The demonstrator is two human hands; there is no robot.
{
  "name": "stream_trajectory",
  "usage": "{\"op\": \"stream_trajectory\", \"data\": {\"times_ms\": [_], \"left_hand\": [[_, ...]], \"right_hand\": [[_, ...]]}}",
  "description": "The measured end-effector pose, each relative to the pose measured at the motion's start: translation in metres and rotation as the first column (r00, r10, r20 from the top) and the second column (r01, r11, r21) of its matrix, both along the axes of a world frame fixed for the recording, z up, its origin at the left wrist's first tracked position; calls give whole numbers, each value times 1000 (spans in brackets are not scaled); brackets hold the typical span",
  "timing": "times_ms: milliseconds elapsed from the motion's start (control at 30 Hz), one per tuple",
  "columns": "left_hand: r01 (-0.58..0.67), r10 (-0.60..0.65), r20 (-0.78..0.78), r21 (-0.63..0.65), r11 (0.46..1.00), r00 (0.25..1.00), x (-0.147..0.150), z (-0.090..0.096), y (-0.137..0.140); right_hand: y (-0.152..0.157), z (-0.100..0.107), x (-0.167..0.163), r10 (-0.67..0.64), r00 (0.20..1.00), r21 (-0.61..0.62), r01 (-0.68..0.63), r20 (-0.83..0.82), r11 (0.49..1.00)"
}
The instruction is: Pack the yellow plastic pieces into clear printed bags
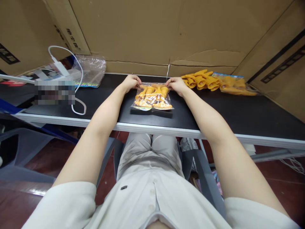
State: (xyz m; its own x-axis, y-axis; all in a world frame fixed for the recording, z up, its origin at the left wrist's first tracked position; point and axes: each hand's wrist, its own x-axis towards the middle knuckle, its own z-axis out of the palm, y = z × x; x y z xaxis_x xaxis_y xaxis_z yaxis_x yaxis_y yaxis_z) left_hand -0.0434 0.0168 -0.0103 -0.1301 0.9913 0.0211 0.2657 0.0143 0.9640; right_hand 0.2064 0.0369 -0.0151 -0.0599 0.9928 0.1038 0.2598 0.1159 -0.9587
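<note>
Black tabletop: the clear bag is at twelve o'clock from the seated person, on or just above it.
Clear bag: likely light, floppy and slippery; I'd take it by both far corners. Shiny, wrinkled, see-through.
Left hand: thumb and fingers seem to pinch the bag's ten o'clock corner.
Right hand: likewise at two o'clock.
Yellow pieces: bagged, flared at one end; probably rubbery, hardly fragile.
Coloured strip: along the bag's six o'clock edge.
</note>
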Motion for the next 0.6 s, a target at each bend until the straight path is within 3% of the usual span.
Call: {"op": "stream_trajectory", "data": {"times_ms": [200, 367, 600], "left_hand": [[65, -65, 91, 1, 998, 994, -3, -1, 5], [53, -51, -51, 36, 998, 997, -1, -4, 3], [22, -21, -40, 46, 999, 999, 5, -2, -3]], "right_hand": [[12, -7, 6, 33, 972, 162, -73, 235, 984], [17, -8, 13, 31, 911, 275, -156, 410, 949], [2, 4, 14, 1, 861, 291, -173, 509, 941]]}}
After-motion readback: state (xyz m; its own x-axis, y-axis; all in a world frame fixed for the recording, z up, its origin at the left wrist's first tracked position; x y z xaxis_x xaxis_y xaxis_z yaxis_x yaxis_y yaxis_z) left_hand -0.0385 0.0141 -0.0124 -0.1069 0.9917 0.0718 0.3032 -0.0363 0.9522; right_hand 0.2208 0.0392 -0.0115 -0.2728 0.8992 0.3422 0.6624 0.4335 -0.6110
